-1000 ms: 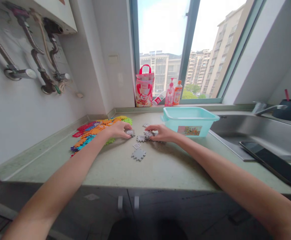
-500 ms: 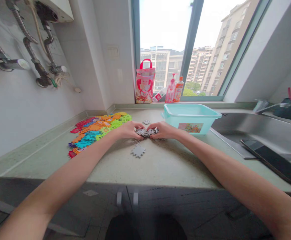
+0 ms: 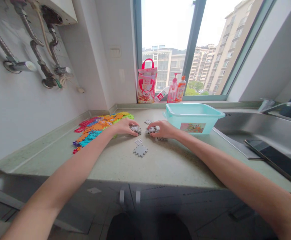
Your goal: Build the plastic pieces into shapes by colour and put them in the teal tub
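My left hand (image 3: 125, 127) is curled over a grey interlocking plastic piece (image 3: 136, 129) on the pale green countertop (image 3: 160, 163). A short gap to the right, my right hand (image 3: 162, 129) is closed on another grey piece (image 3: 152, 129). Two loose grey pieces lie just in front of them, a small one (image 3: 138, 141) and a larger one (image 3: 140, 150). Another grey piece (image 3: 148, 122) sits behind the hands. A spread of coloured interlocking pieces (image 3: 99, 128), red, orange, blue and green, lies to the left of my left hand.
A turquoise plastic tub (image 3: 193, 117) stands right of my right hand. Beyond it is a steel sink (image 3: 255, 130) with a dark tablet (image 3: 277, 159) on its edge. A red-handled bag (image 3: 146, 83) and bottles (image 3: 176, 89) stand on the windowsill. Pipes (image 3: 35, 56) run along the left wall.
Half a second ago my hands were pressed together on the grey pieces; they have since drawn apart, each keeping a grey piece.
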Action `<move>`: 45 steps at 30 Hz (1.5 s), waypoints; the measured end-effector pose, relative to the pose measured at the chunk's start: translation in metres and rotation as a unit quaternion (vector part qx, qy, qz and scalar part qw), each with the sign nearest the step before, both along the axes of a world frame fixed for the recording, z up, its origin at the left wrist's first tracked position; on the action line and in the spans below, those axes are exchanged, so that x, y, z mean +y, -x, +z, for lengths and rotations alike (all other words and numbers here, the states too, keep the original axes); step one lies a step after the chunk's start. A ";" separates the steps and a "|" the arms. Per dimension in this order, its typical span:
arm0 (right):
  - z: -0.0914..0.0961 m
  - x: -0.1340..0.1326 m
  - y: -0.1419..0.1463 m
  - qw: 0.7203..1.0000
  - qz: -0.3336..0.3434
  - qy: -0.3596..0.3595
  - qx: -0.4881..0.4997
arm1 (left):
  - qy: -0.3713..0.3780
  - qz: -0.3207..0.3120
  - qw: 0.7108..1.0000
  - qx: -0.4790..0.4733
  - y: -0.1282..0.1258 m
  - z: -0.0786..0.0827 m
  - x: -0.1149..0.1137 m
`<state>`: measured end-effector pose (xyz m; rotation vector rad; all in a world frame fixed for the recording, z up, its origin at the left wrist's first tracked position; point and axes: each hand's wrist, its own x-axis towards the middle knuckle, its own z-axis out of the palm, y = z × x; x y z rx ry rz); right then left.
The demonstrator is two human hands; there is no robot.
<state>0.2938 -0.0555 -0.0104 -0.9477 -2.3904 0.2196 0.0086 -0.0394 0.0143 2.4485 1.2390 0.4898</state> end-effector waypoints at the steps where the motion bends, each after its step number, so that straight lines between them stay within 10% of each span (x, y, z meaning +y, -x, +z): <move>1: 0.001 0.000 0.000 1.000 0.001 -0.008 0.023 | 0.000 -0.001 1.000 0.001 0.000 0.000 -0.001; 14: 0.000 -0.013 0.030 0.991 0.017 -0.070 0.115 | 0.006 0.009 1.000 -0.011 -0.032 -0.015 -0.006; 27: 0.014 -0.016 0.017 0.997 0.002 -0.066 0.033 | 0.012 -0.045 0.996 -0.074 -0.016 -0.019 -0.004; 36: 0.040 -0.046 -0.011 0.954 -0.095 0.057 -0.279 | -0.014 -0.012 0.999 -0.040 -0.006 -0.022 0.003; 45: 0.026 -0.027 -0.009 0.973 -0.046 -0.020 -0.227 | -0.011 -0.010 0.999 -0.032 -0.007 -0.021 0.001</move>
